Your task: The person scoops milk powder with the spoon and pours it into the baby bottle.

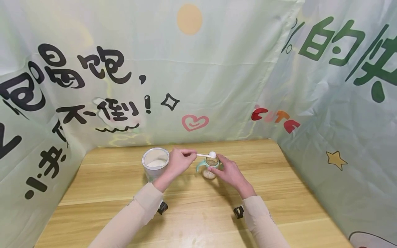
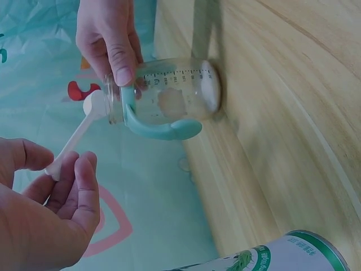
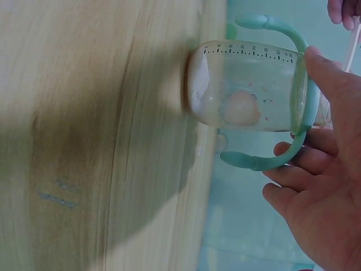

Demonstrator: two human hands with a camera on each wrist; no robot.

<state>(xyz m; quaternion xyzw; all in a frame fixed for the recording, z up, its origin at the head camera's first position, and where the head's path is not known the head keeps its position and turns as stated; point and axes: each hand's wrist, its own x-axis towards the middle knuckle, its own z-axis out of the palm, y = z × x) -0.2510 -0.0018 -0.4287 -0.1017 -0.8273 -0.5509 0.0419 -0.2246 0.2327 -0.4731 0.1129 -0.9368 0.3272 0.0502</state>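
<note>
My left hand [image 1: 179,162] pinches the handle of a white measuring scoop [image 2: 76,137] between thumb and fingers. The scoop's bowl is at the open mouth of a clear baby bottle [image 1: 209,173], which has a mint-green collar with two curved handles [image 2: 163,131]. My right hand [image 1: 231,172] grips the bottle round its neck, thumb on one side and fingers on the other. The bottle stands upright on the table, with pale contents [image 3: 198,84] low inside it. Close by my left wrist, an open can [image 1: 152,168] holds white powder [image 1: 157,163].
The wooden table [image 1: 192,220] is enclosed by printed fabric walls [image 1: 223,86] at the back and sides. Black wrist cameras [image 1: 162,208] are worn below both hands. The can stands to the left of the bottle.
</note>
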